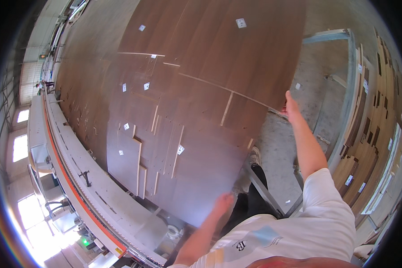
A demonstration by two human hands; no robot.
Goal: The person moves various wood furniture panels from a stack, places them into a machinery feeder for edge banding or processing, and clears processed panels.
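Observation:
A large brown wood-grain board (219,49) takes up the far part of the stack, its pale cut edge running across the middle. At that board's near right corner is my right hand (290,107), closed around the edge, the fingers partly hidden. My left hand (224,203) hangs above the near right edge of the lower boards, apart from the far board. Motion blurs its fingers. Between and left of my hands lie several smaller brown panels (201,152) of differing sizes, many with small white labels (180,149).
On the left runs a long grey machine bed (111,196) with an orange-red strip (78,190). A metal frame (352,58) stands on the concrete floor at right, beside stacked wooden strips (366,147). My shoe (255,156) is beside the boards.

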